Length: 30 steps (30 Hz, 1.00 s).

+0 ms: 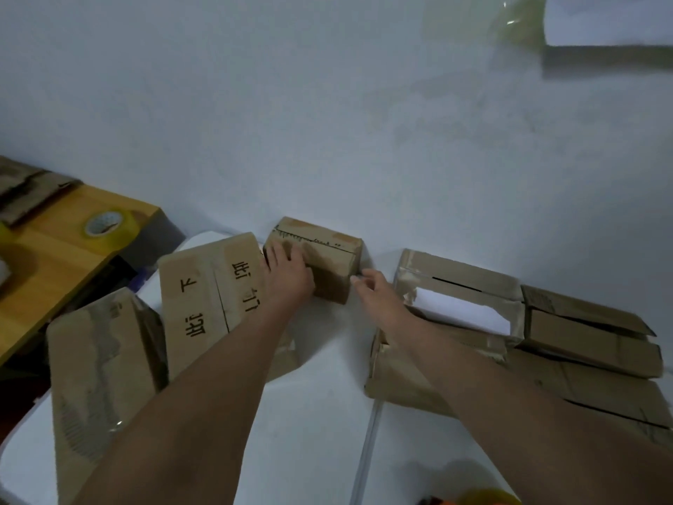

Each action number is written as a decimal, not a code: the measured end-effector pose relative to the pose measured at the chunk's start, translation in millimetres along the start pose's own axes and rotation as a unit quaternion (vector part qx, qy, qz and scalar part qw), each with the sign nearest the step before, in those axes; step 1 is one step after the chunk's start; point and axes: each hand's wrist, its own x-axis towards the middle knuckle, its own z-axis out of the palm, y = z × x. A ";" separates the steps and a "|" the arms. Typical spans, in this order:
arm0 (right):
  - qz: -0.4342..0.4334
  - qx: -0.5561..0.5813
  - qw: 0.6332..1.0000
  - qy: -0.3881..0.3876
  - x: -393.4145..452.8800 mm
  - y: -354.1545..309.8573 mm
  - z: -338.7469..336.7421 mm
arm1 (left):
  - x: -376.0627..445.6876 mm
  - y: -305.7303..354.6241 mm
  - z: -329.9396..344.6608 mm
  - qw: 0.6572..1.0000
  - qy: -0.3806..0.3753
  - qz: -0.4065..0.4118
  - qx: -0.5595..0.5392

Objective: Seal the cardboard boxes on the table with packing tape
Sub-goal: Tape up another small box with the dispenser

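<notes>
A small cardboard box [327,246] stands against the white wall at the back of the white table [313,413]. My left hand [286,275] grips its near left corner, fingers over the top. My right hand [371,289] is just right of the box, its fingertips pinched together at the box's right edge; what they pinch is too small to tell. A box printed with black characters [204,297] leans left of my left arm. A roll of yellowish packing tape [109,227] lies on a wooden surface [47,256] at the left.
A taped box [98,377] lies at the near left. Flattened and open cardboard boxes [546,340] are piled to the right under my right forearm. A second tape roll [488,497] peeks in at the bottom edge. A green-tinted plastic sheet [517,27] hangs top right.
</notes>
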 end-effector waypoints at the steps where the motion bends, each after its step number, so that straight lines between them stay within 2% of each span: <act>1: 0.003 0.005 1.000 -0.005 4.2 -0.2 1.8 | 8.0 -5.7 -2.6 1.000 0.008 -0.008 0.003; 6: 0.015 0.038 0.999 -0.034 20.1 -1.9 14.1 | 33.0 -28.4 -6.3 0.999 -0.035 -0.033 0.012; 9: 0.017 0.037 0.998 -0.044 30.6 -5.1 21.0 | 37.3 -31.9 -3.4 0.999 -0.035 -0.023 0.025; 12: 0.028 0.044 0.998 -0.048 41.0 -5.1 24.4 | 39.4 -31.6 -3.8 1.000 -0.006 -0.024 -0.007; 17: 0.059 0.084 0.994 -0.028 44.5 0.9 18.5 | 31.7 -27.0 -9.3 0.987 0.063 -0.015 -0.144; 21: 0.011 0.092 0.995 0.032 34.6 1.3 13.4 | 23.2 -17.4 -23.1 0.950 0.061 -0.037 -0.303; 27: -0.092 0.152 0.975 0.134 8.9 -24.4 6.3 | 4.5 3.5 -62.5 0.881 0.183 -0.066 -0.431; 30: -0.121 0.177 0.960 0.178 -8.0 -35.0 -1.6 | -12.2 12.0 -84.1 0.845 0.212 -0.071 -0.486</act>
